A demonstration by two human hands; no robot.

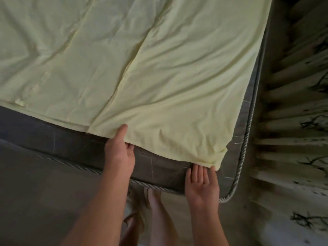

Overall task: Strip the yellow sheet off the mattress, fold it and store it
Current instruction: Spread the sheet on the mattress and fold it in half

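Note:
The pale yellow sheet [159, 71] lies spread in folded layers over the dark grey mattress [79, 146], its near edge short of the mattress front. My left hand [119, 150] pinches that near edge, thumb on top and fingers tucked under the cloth. My right hand [202, 181] lies palm up on the mattress near its right front corner, straight fingertips slid just under the sheet's lower right corner [215, 162].
A striped piping cord [237, 178] runs round the mattress edge. A light curtain with dark branch print [298, 121] hangs close along the right side. The floor [44, 201] and my bare feet [152, 210] are below the front edge.

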